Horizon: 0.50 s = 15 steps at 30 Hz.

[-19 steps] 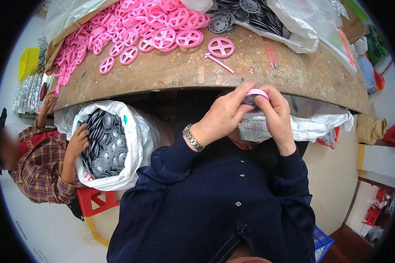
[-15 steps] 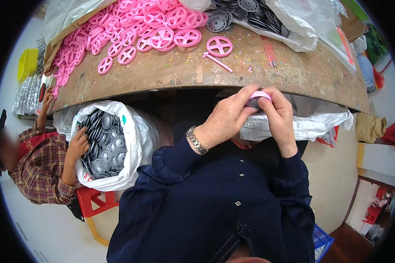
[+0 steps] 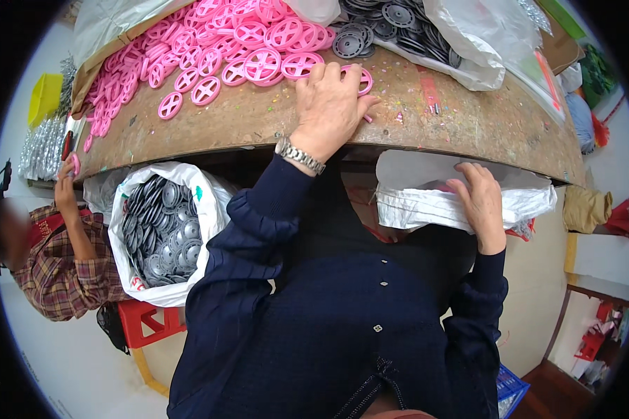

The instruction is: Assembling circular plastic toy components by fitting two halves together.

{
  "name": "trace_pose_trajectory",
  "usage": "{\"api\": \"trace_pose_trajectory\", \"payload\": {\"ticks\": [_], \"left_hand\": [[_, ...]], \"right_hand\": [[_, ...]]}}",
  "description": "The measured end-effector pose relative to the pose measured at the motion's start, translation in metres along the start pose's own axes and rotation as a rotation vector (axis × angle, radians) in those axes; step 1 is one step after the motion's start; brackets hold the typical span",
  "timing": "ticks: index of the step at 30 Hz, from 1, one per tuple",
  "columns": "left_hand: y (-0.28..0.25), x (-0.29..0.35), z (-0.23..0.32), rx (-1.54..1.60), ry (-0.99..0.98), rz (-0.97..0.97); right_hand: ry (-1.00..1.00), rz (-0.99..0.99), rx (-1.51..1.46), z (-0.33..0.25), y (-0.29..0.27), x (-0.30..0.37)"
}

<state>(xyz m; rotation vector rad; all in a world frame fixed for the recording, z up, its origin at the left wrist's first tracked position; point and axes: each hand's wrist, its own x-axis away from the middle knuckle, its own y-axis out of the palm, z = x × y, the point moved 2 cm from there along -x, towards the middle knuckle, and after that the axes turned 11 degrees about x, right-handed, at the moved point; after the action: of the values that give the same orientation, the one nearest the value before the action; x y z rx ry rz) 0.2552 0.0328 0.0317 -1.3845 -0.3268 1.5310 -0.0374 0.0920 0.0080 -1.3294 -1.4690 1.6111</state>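
My left hand reaches over the worktable, fingers stretched forward and thumb apart. Its fingertips are at a pink spoked wheel ring, which they partly cover. From under the thumb shows the end of a thin pink rod; the hand hides most of it. My right hand hovers at the mouth of a white woven sack below the table edge, its fingers loosely bent and apart. Something pinkish lies inside that sack beside the fingers, too covered to make out.
Pink wheel rings are heaped on the worktable, with grey discs behind them. A white sack of grey discs stands on a red stool at left. Beside it sits a co-worker in a checked shirt, holding a pink ring.
My hands have parted. The left moved up onto the table; the right dropped to the sack, and the pink ring with a grey disc has left both hands. The co-worker's hand has left the discs.
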Motion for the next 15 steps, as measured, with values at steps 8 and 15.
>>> {"api": "trace_pose_trajectory", "payload": {"ticks": [8,15], "left_hand": [[0.022,-0.004,-0.014,-0.063,-0.043,-0.014],[-0.005,0.017,0.018,0.365,0.204,0.077]], "right_hand": [[-0.010,-0.011,-0.438,-0.045,-0.009,-0.027],[0.161,0.089,-0.981,-0.066,0.005,-0.081]]}}
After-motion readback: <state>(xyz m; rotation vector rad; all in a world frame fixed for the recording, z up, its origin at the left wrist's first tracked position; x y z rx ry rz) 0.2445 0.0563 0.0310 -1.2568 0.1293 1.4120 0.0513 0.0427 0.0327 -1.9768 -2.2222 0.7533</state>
